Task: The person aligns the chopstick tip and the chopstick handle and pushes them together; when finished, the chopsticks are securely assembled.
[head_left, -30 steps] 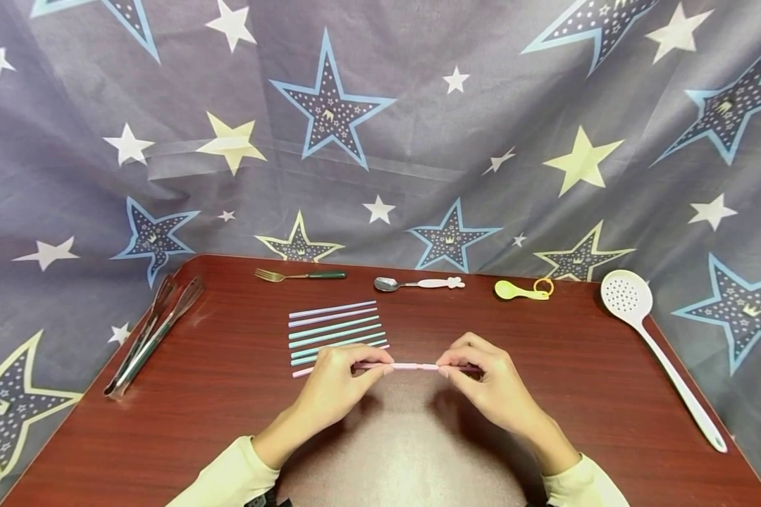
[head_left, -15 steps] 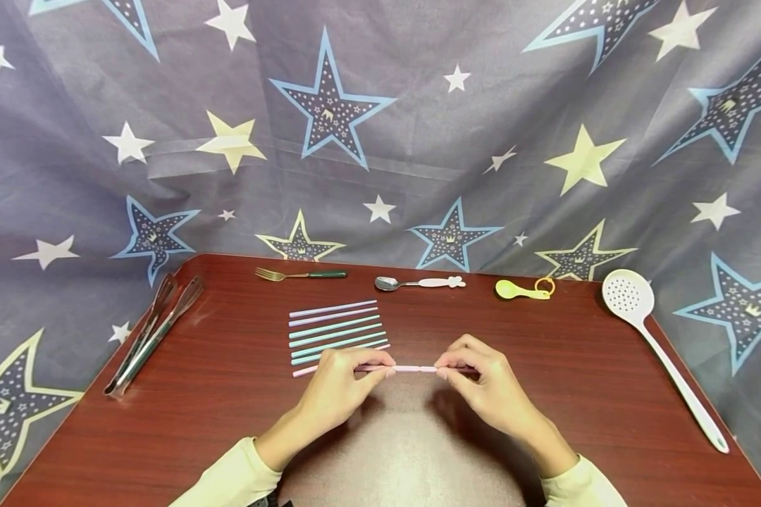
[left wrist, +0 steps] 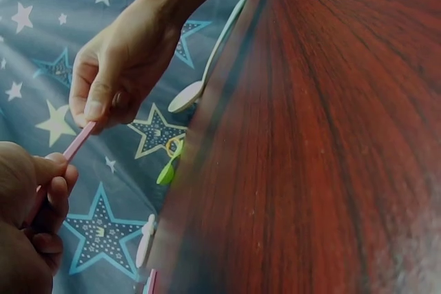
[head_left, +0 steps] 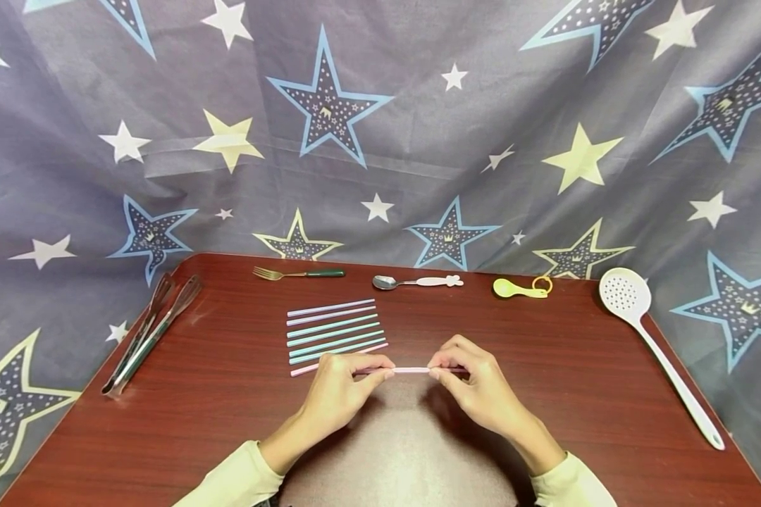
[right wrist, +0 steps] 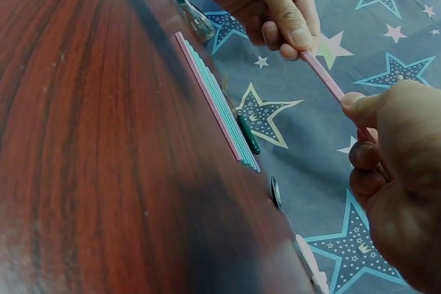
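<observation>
Between my hands runs a pink straw (head_left: 411,370), held level above the table in the head view. My left hand (head_left: 337,391) pinches its left part between thumb and fingers, while my right hand (head_left: 475,380) pinches it farther right. Only a short stretch shows between the fingertips; parts of the straw are hidden in both hands. The right wrist view also shows this pink stretch (right wrist: 322,77) joining the two grips. Behind my left hand lie several straws in a slanted row: purple straws (head_left: 331,308), teal straws (head_left: 332,329) and a pink straw (head_left: 301,370), partly covered by that hand.
Along the table's back edge lie a fork (head_left: 299,274), a spoon (head_left: 418,282) and a yellow measuring spoon (head_left: 518,288). Metal tongs (head_left: 152,334) lie at the left, a white skimmer (head_left: 662,359) at the right. A star-patterned curtain (head_left: 406,141) hangs behind the table (head_left: 228,415).
My right hand has shifted slightly left toward my left hand, shortening the visible straw stretch. A seam seen earlier near the right fingertips no longer shows. My left hand stays nearly still.
</observation>
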`<move>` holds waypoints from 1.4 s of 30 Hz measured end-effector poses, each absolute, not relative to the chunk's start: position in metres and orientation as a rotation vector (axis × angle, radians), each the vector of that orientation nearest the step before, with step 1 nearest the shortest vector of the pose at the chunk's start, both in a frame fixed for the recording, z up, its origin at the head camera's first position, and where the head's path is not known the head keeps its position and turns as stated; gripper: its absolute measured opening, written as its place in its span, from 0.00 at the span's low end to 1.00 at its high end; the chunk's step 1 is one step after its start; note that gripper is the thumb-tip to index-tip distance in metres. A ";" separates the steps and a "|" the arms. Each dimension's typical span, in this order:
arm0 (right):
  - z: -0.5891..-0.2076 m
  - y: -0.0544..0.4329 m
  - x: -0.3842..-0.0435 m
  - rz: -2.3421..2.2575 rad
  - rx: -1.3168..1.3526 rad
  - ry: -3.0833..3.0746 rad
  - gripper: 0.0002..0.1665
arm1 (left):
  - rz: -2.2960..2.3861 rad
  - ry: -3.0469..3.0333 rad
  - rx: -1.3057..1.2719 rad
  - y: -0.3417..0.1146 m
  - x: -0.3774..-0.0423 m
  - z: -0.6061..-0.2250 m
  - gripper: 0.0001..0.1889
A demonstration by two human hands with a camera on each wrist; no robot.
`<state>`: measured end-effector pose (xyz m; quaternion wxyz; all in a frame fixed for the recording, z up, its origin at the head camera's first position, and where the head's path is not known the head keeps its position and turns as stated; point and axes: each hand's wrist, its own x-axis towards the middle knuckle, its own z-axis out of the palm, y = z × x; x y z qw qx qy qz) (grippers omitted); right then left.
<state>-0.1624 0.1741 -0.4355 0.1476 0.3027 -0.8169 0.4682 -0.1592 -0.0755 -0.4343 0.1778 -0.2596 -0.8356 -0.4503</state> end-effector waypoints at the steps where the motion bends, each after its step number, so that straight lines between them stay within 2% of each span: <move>1: -0.435 0.174 -0.163 1.345 0.875 -2.343 0.12 | -1.276 -2.368 -0.728 -0.076 -0.159 -0.434 0.03; 11: -0.437 0.176 -0.168 1.350 0.894 -2.329 0.11 | -1.254 -2.439 -0.635 -0.092 -0.159 -0.426 0.01; 17: -0.441 0.176 -0.176 1.387 0.894 -2.296 0.10 | -1.258 -2.447 -0.539 -0.114 -0.157 -0.430 0.05; 34: -0.457 0.146 -0.199 1.374 0.887 -2.357 0.04 | -1.192 -2.584 -0.381 -0.159 -0.144 -0.438 0.08; 42: -0.467 0.137 -0.211 1.388 0.891 -2.458 0.05 | -1.165 -2.666 -0.298 -0.182 -0.142 -0.448 0.07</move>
